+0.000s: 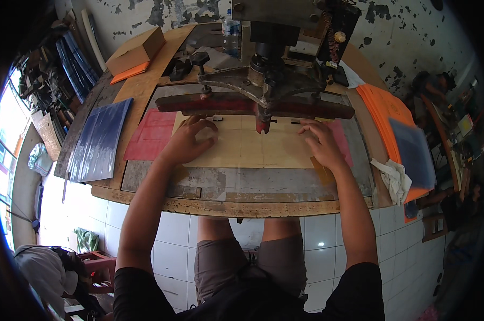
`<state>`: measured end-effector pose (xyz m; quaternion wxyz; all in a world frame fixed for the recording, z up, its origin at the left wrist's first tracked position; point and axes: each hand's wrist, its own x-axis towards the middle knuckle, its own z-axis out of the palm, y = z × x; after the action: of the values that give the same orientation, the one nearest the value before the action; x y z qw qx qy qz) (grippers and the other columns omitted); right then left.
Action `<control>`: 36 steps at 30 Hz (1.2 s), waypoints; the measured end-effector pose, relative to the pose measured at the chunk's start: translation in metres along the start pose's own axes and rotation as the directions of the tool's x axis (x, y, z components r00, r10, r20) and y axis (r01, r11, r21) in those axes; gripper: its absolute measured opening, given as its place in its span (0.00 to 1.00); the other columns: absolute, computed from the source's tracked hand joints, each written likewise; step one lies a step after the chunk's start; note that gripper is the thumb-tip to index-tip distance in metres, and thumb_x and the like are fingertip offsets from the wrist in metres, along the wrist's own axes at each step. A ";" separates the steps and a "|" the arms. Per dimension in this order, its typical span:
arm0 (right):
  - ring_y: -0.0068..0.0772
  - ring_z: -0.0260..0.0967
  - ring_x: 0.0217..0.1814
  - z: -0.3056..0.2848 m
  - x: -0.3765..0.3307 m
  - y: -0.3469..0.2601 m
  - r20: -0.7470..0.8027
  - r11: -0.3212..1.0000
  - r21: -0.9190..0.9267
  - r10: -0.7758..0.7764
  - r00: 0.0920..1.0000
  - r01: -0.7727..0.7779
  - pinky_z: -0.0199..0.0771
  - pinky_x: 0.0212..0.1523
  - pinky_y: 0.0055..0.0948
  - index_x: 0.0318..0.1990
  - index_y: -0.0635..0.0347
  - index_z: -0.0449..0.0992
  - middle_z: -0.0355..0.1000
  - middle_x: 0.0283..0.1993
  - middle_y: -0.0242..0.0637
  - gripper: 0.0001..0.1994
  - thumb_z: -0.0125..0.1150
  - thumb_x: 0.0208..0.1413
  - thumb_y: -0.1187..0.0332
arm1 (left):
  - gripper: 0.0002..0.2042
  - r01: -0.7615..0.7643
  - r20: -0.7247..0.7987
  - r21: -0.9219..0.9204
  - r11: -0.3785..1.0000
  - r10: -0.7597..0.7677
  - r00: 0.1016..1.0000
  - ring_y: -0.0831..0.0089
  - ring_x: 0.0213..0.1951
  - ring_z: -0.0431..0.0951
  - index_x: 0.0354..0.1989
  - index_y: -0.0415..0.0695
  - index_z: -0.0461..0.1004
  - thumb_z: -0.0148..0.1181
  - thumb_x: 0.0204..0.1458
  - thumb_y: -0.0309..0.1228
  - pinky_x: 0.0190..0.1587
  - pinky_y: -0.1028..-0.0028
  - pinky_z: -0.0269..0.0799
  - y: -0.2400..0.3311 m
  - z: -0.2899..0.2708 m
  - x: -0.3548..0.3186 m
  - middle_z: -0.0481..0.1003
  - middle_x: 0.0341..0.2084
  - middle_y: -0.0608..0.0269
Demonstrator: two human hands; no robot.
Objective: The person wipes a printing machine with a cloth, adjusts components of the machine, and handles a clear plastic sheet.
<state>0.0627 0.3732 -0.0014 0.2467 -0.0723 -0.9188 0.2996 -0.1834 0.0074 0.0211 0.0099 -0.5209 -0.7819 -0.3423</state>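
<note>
— While both palms lay flat on that tan cardboard sheet (252,147), what worried you most?

— The press head. The left hand (187,142) was spread open, fingers splayed, pressing the sheet down near its left edge, and the right hand (321,143) was likewise open and flat near the right edge. Neither gripped anything. The sheet itself lay on the metal bed (236,182) of the press, its far edge tucked under the long red bar (252,105).

— So the fingertips were close to the bar?

— Very near it (the left fingertips looked just beside its lower edge). I judged that if the bar or the pointed red tip (261,125) at its middle had come down then, fingers could have been caught.

— Anything else?

— The sheet could have skewed. One hand pushing harder than the other might have turned it off its pencilled lines, so a mark would land wrong. A pink sheet (151,134) lay partly under it, which I thought might let it slide.

— And the surroundings?

— A white rag (394,179) and orange sheets (383,115) sat at the right, well apart from the hands, so I saw little risk there.
</note>
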 end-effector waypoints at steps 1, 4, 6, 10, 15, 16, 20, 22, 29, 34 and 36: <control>0.50 0.71 0.72 0.001 -0.001 -0.006 -0.017 0.998 -0.039 -0.048 0.999 0.048 0.61 0.76 0.50 0.46 0.58 0.84 0.80 0.64 0.42 0.07 0.64 0.66 0.68 | 0.15 0.004 0.018 0.021 1.000 -0.005 1.000 0.46 0.71 0.73 0.51 0.45 0.82 0.71 0.59 0.37 0.73 0.52 0.68 0.000 0.001 0.000 0.77 0.65 0.46; 0.48 0.73 0.70 -0.003 0.000 -0.024 0.003 0.996 -0.045 -0.078 0.997 0.078 0.64 0.75 0.49 0.47 0.59 0.83 0.80 0.63 0.41 0.08 0.66 0.67 0.66 | 0.15 -0.014 0.021 0.094 0.995 0.012 1.000 0.47 0.71 0.72 0.50 0.45 0.82 0.71 0.58 0.37 0.74 0.51 0.66 0.006 -0.001 -0.002 0.77 0.65 0.47; 0.48 0.75 0.69 -0.002 0.002 -0.030 0.038 0.998 -0.014 -0.058 0.998 0.058 0.65 0.75 0.48 0.48 0.59 0.84 0.81 0.62 0.40 0.09 0.68 0.67 0.66 | 0.15 -0.093 0.014 0.075 0.993 0.092 0.996 0.47 0.71 0.73 0.51 0.45 0.82 0.70 0.58 0.37 0.74 0.51 0.65 0.009 0.001 0.000 0.78 0.65 0.48; 0.46 0.76 0.68 0.005 -0.001 -0.038 0.120 0.992 0.005 -0.128 0.984 0.128 0.68 0.73 0.45 0.54 0.58 0.85 0.81 0.63 0.38 0.13 0.71 0.65 0.66 | 0.20 -0.189 0.117 0.019 0.982 0.186 0.976 0.50 0.71 0.74 0.57 0.43 0.81 0.70 0.57 0.34 0.77 0.52 0.63 0.019 0.005 0.004 0.78 0.67 0.52; 0.44 0.75 0.70 0.007 -0.002 -0.042 0.178 0.989 0.002 -0.143 0.974 0.145 0.68 0.74 0.45 0.59 0.56 0.85 0.80 0.65 0.36 0.16 0.71 0.65 0.66 | 0.20 -0.214 0.135 -0.018 0.977 0.214 0.967 0.52 0.69 0.76 0.60 0.45 0.80 0.67 0.59 0.36 0.78 0.50 0.61 0.027 0.009 0.004 0.79 0.64 0.54; 0.43 0.74 0.71 0.007 -0.003 -0.044 0.180 0.987 -0.030 -0.153 0.972 0.161 0.68 0.74 0.45 0.59 0.56 0.85 0.80 0.66 0.35 0.16 0.71 0.65 0.66 | 0.20 -0.234 0.143 -0.024 0.972 0.235 0.961 0.52 0.69 0.76 0.60 0.45 0.81 0.67 0.59 0.36 0.79 0.50 0.61 0.026 0.010 0.004 0.80 0.64 0.54; 0.41 0.72 0.72 0.005 -0.002 -0.043 0.218 0.972 -0.070 -0.204 0.954 0.224 0.67 0.75 0.45 0.58 0.55 0.86 0.79 0.68 0.33 0.16 0.72 0.64 0.65 | 0.19 -0.257 0.159 0.029 0.966 0.250 0.955 0.53 0.69 0.76 0.57 0.44 0.83 0.68 0.59 0.36 0.79 0.51 0.61 0.025 0.010 0.005 0.80 0.64 0.55; 0.40 0.72 0.72 0.006 -0.003 -0.046 0.214 0.974 -0.070 -0.194 0.957 0.213 0.67 0.75 0.45 0.57 0.55 0.87 0.79 0.67 0.32 0.16 0.73 0.63 0.65 | 0.19 -0.254 0.147 0.045 0.966 0.246 0.958 0.55 0.70 0.76 0.56 0.44 0.86 0.70 0.55 0.32 0.77 0.51 0.63 0.030 0.008 0.004 0.82 0.63 0.57; 0.40 0.73 0.69 0.000 -0.002 -0.056 0.244 0.967 -0.083 -0.215 0.946 0.242 0.67 0.75 0.44 0.56 0.56 0.88 0.80 0.64 0.31 0.18 0.78 0.60 0.62 | 0.17 -0.212 0.176 0.057 0.976 0.199 0.964 0.58 0.66 0.79 0.51 0.48 0.89 0.74 0.53 0.34 0.74 0.52 0.68 0.034 0.005 0.000 0.83 0.62 0.61; 0.40 0.73 0.69 0.002 -0.002 -0.051 0.234 0.972 -0.092 -0.192 0.953 0.218 0.68 0.75 0.44 0.56 0.56 0.88 0.80 0.64 0.29 0.20 0.80 0.58 0.60 | 0.18 -0.230 0.171 0.060 0.971 0.217 0.961 0.57 0.65 0.79 0.53 0.47 0.88 0.72 0.54 0.36 0.73 0.55 0.68 0.032 0.006 0.000 0.83 0.61 0.61; 0.40 0.73 0.69 0.003 -0.002 -0.049 0.228 0.972 -0.092 -0.192 0.954 0.218 0.68 0.75 0.44 0.56 0.57 0.88 0.80 0.64 0.29 0.20 0.80 0.58 0.60 | 0.17 -0.233 0.169 0.065 0.970 0.219 0.961 0.57 0.65 0.79 0.53 0.47 0.88 0.72 0.54 0.36 0.73 0.55 0.68 0.032 0.007 0.001 0.83 0.61 0.61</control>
<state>0.0633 0.3315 0.0247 0.1696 0.0424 -0.9587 0.2244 -0.1552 0.0190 0.0322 0.0076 -0.6318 -0.7292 -0.2626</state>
